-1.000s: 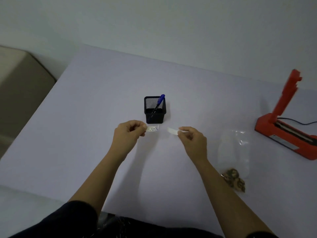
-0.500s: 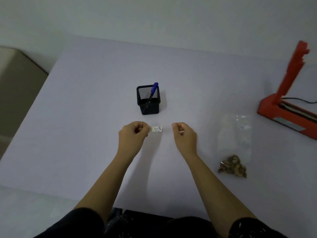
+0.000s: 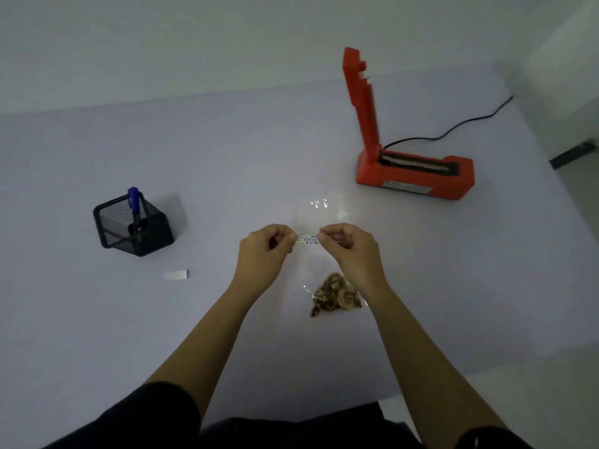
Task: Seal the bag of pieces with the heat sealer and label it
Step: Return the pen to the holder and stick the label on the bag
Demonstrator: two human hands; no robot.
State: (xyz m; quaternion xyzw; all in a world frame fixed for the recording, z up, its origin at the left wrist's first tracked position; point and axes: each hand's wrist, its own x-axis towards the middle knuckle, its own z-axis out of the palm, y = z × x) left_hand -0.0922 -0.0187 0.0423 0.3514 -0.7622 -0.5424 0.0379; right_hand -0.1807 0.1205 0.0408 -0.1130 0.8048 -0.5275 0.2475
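pale lilac tabletop against a white wall. my left hand and right hand each pinch an end of a small white printed label above the clear plastic bag of brown pieces. the red heat sealer stands open beyond; a black mesh pen holder and a white backing strip sit left.

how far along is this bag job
Sealing can't be confirmed: the sealer stands open and the bag lies away from it. In hand: both hands, left and right, hold the label over the bag. Left: sticking it on.

Table: sealer, bag, pen holder.
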